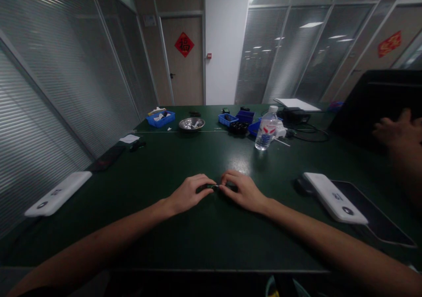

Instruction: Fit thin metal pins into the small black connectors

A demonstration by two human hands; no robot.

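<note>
Over the middle of the dark green table (158, 244), my left hand (189, 195) and my right hand (243, 191) meet fingertip to fingertip. Between them is a small slim dark object (212, 186) with a shiny metallic part; its kind is too small to make out. The thumb and fingers of my left hand pinch its left end. My right hand's thumb and index finger close on its right end, where the fingers hide most of it.
A water bottle (266, 129) stands beyond my right hand. Blue trays (161, 119) and a metal bowl (191, 124) sit farther back. White power banks (334, 198) flank my arms. At right, another person's hand (400, 130) is near a black screen (372, 95).
</note>
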